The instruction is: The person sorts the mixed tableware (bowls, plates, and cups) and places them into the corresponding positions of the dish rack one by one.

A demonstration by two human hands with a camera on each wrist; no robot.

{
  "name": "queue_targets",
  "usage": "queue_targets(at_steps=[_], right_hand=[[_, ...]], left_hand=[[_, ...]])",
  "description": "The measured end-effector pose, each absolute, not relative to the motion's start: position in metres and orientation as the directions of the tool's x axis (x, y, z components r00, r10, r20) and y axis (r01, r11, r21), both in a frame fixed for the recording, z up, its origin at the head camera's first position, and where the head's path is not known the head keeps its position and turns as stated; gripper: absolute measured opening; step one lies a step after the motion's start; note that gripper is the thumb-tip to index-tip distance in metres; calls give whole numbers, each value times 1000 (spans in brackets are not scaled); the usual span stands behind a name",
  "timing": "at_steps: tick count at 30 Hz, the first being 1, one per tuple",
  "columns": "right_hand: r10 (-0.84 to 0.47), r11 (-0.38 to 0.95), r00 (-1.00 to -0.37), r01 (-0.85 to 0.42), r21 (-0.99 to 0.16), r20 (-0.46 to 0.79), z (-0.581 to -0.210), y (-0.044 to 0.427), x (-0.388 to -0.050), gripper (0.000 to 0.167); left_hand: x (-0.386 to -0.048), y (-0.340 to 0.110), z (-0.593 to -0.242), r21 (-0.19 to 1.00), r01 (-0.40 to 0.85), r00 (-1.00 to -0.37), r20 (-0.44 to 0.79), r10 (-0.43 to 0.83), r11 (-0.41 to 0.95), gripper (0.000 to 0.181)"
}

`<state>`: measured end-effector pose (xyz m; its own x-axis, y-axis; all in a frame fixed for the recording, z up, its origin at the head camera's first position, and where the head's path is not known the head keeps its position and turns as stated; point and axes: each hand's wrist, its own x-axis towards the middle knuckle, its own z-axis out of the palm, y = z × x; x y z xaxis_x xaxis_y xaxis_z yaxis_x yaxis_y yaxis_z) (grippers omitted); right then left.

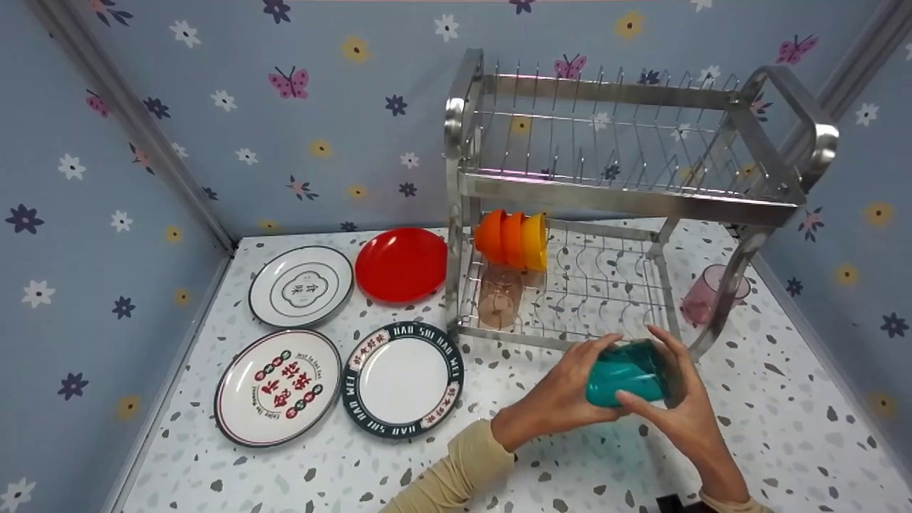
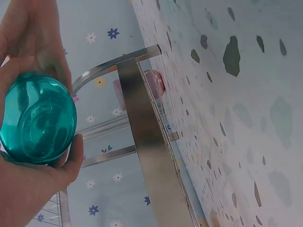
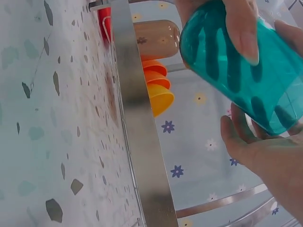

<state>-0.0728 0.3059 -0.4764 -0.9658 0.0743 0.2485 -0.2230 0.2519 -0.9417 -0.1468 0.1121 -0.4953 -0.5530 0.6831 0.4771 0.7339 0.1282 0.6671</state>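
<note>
Teal cup [image 1: 623, 377] (translucent) between both hands [image 1: 563, 392] [image 1: 687, 413]

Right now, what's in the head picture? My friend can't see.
A person's left hand and right hand hold a teal cup before a metal rack. Three bowls and a brown cup sit on its lower tier; four plates lie on the left, a pink cup on the right.
</note>
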Motion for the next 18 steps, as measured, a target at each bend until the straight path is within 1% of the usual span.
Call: queue_targets(at_steps=[3,7,9,14,18], right_hand=[[76,274,-975,-179,-945,207,-475,309,-70,89],[89,294,-981,-138,-946,171,-475,313,-67,76],[94,291,-982,-132,-947,165,-476,314,-66,70],[54,242,-984,-150,-959,168,-482,315,-66,63],[21,200,-976,-207,-958,216,-487,314,-66,60]], left_hand=[[-148,110,-494,718,693,-562,487,668,59,91],[-151,107,-490,767,640,-590,521,617,-36,85],[-151,106,-488,778,625,-603,531,596,-61,84],[-149,104,-483,804,587,-631,530,567,-98,83],[-147,106,-481,824,547,-651,529,544,-146,84]])
